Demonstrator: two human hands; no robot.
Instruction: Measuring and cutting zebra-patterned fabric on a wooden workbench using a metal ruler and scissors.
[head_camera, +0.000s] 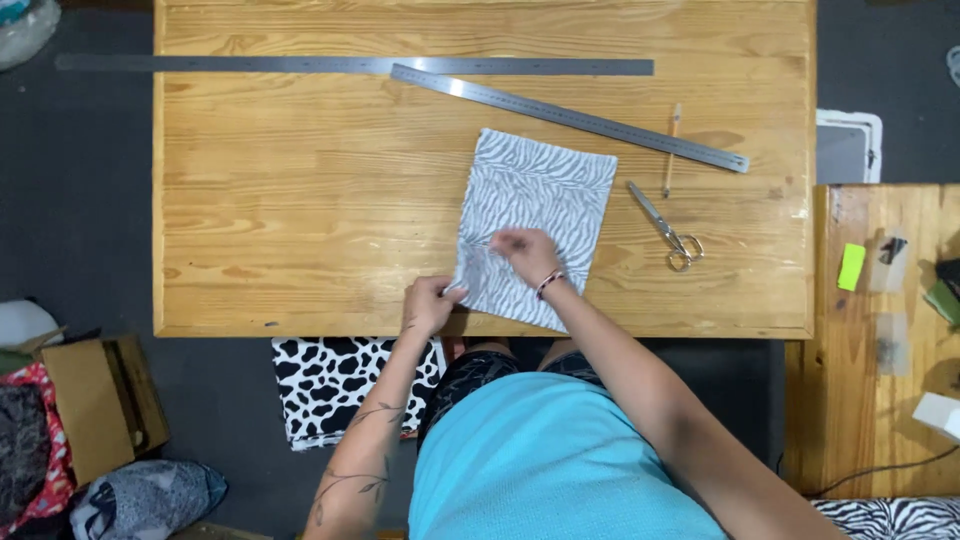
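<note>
Fabric: we see a zebra-striped fabric piece (535, 215), grey and white, lying flat on the wooden desk (300, 200), near the desk's front edge and a little right of its middle.
Left hand: our left hand (430, 303) sits at the near left corner of the fabric, by the desk's front edge, fingers closed in a pinch on that corner.
Right hand: our right hand (525, 253) rests on top of the fabric, in its lower half, fingers curled down and pinching or pressing the cloth; we cannot tell which. A bracelet shows at the wrist.
Fabric to hands: the fabric stretches up and to the right, away from both hands; the two hands are near each other, the left one lower and further left.
Scissors: scissors (665, 227) lie on the desk just right of the fabric, apart from it.
Pencil: a pencil (672, 150) lies above the scissors.
Rulers: a long metal ruler (350, 65) runs along the far side of the desk; a shorter metal ruler (570, 118) lies slanted, one end over the long one.
Floor: a black and white spotted cloth (330, 385) lies under the desk's front edge.
</note>
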